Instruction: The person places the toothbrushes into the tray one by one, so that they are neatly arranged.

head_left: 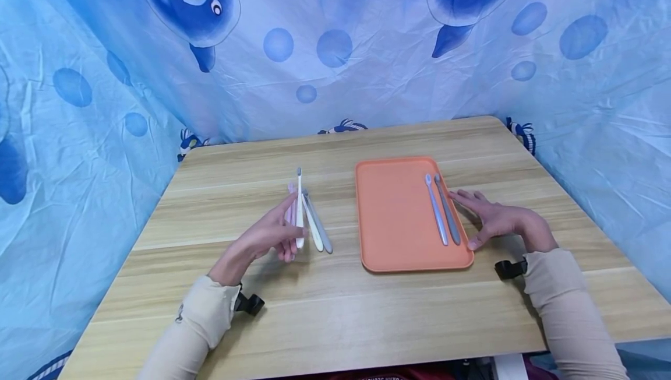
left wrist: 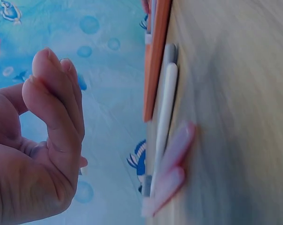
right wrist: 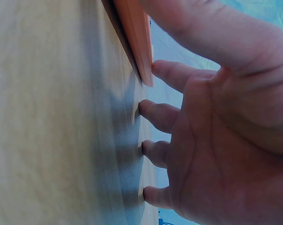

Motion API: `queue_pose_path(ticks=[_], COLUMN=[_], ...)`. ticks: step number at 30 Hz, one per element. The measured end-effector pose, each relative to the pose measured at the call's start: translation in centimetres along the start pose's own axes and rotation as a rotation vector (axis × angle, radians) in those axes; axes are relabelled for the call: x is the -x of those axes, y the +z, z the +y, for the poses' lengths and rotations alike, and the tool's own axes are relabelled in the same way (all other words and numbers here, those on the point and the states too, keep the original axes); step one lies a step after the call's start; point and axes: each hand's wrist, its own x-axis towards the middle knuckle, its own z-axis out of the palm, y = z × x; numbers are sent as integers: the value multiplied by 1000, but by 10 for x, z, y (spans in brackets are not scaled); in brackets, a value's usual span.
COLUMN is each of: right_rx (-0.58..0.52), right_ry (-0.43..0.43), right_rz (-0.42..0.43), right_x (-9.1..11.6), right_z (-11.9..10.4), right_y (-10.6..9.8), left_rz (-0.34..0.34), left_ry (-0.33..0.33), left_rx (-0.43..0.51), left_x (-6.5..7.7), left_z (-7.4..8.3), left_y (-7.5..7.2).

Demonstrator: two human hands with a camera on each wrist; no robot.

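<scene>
A white toothbrush [head_left: 300, 208] with a grey head is pinched in my left hand [head_left: 267, 231], lengthwise beside the index finger and under the thumb. The other fingers curl below it, and they hide most of the brush in the left wrist view. Beneath and beside that hand lie two pink-purple toothbrushes [left wrist: 179, 145], another white toothbrush [left wrist: 168, 93] and a grey toothbrush [head_left: 321, 225]. On the right, my right hand [head_left: 495, 222] spreads its fingers along the side of the orange tray [head_left: 393, 211], thumb and index finger at its rim.
Inside the tray, near its right side, lie a purple toothbrush [head_left: 436, 208] and a dark grey toothbrush [head_left: 448, 211]. The wooden table [head_left: 314, 310] bears everything, and a blue curtain [head_left: 367, 94] with dolphins hangs behind it.
</scene>
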Motion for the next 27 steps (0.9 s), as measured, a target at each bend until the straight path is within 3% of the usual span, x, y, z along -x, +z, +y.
queue_pose_path(ticks=[27], right_rx=[10], right_ry=[-9], right_rz=[2], right_x=[0], right_z=[-1], right_y=[0], left_rz=[-41], left_ry=[21], left_rx=[30], left_x=[-18], left_z=[35], left_y=[46])
